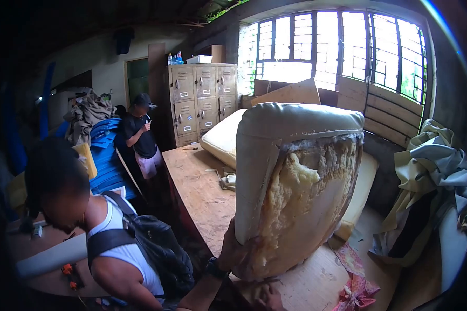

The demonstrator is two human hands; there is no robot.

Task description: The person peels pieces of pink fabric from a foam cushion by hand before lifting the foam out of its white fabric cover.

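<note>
Left hand (238, 251) wrapped around lower edge of upright cushion (296, 181), torn foam facing camera; right hand (269, 297) just below, grip indistinct. Beneath both, wooden table (202, 192); at left, bent person (104, 243).

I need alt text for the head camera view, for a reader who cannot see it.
A left hand holds a torn cushion upright on a wooden table, its yellow foam exposed. Two other people stand at the left, near grey lockers.

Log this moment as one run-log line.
left hand: grips lower edge of torn foam cushion | cushion: upright on wooden table | right hand: at cushion base, grip unclear | nearby: person with backpack
</note>
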